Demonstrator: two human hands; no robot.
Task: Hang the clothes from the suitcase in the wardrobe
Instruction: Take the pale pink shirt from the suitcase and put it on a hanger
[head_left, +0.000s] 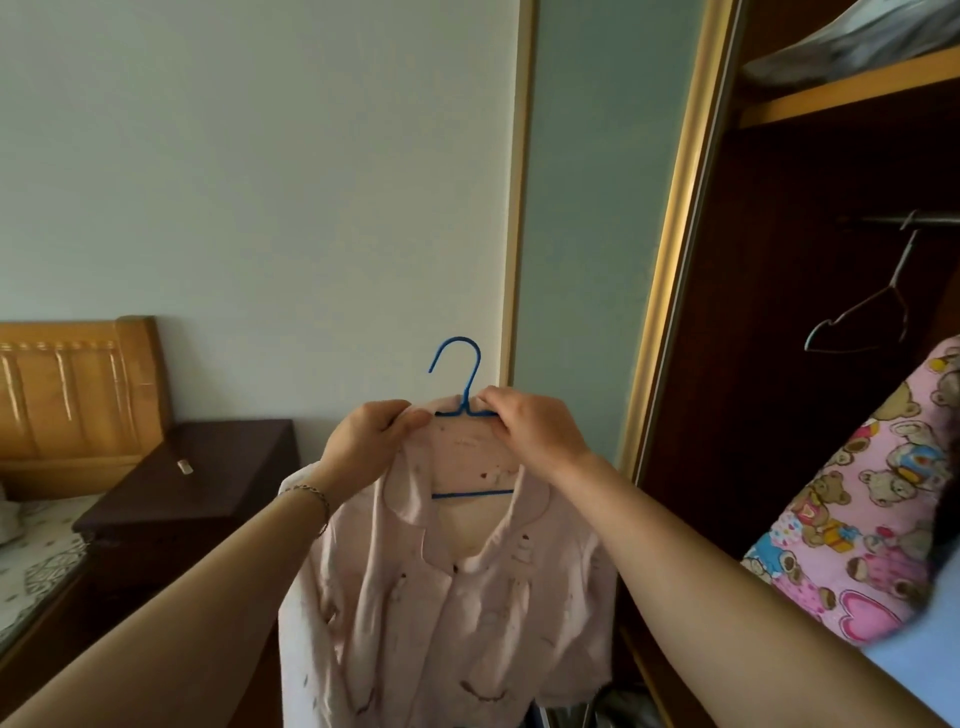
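While my left hand (370, 436) and right hand (530, 434) pinch the shoulders of the soft pink shirt (447, 597) onto the thin blue hanger (464, 400), it seems dressed but not yet hung. Its hook is well left of the wardrobe (779, 312), whose metal rail (904, 221) carries one bare wire hanger (865, 317); the suitcase is out of view.

Pale wall (260, 156) with a light wooden vertical trim (519, 208) beside a blue-grey panel (576, 234). At lower left, an orange wooden headboard (78, 395), a patterned bed cover (36, 566) and a dark brown nightstand (192, 483) carrying a small object too small to identify. Soft, even light falls across the room.
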